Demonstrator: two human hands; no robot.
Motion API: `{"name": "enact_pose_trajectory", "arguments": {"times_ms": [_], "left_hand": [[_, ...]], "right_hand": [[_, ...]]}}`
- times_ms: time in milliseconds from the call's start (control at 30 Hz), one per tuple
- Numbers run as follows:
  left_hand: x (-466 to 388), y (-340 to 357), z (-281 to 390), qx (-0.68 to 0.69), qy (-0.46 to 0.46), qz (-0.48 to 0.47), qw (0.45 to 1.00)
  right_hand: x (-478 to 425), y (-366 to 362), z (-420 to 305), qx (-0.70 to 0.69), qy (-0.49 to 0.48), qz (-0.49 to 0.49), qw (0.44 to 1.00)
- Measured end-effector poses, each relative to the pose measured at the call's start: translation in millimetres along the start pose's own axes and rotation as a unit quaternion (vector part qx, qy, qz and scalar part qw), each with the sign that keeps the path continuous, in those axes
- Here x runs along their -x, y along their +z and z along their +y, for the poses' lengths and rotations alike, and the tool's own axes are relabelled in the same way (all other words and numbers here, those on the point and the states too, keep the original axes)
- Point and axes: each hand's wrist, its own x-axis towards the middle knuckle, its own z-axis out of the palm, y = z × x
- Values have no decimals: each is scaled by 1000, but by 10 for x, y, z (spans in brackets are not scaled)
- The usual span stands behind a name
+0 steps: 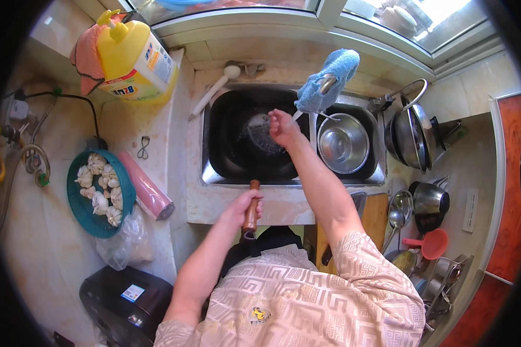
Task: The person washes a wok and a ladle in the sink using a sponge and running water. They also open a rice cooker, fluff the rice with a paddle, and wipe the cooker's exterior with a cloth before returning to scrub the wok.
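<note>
A dark wok [234,147] fills the left sink basin, with some water in its bottom. My left hand [245,206] grips the wok's wooden handle [252,208] at the front edge of the sink. Over the wok, my right hand [282,126] is curled beside a stream of water; whether it holds anything cannot be told. The water comes from a faucet [328,83] wrapped in a blue cloth [320,86]. In the right basin of the steel sink [212,175] sits a metal bowl [343,143] with water in it.
Left stand a yellow detergent jug [134,60], a teal basket [76,208] of garlic [99,203], a pink plastic roll [145,186] and a black appliance [121,299]. Pans [417,130], a ladle [397,217] and a red plastic scoop [434,244] hang right. A wooden cutting board [375,217] stands near my right arm.
</note>
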Motion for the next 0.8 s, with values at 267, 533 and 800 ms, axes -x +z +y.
{"name": "enact_pose_trajectory", "arguments": {"times_ms": [267,533,800], "left_hand": [[301,215,-209,141,12,-157,978],[257,-322,-603,-72,78,-127,986],[115,-352,-732,-271,253,85,925]], "right_hand": [[458,305,-168,215,-100,93,967],[804,418,-157,290,-181,112,933],[661,140,-237,96,-106,13,990]]}}
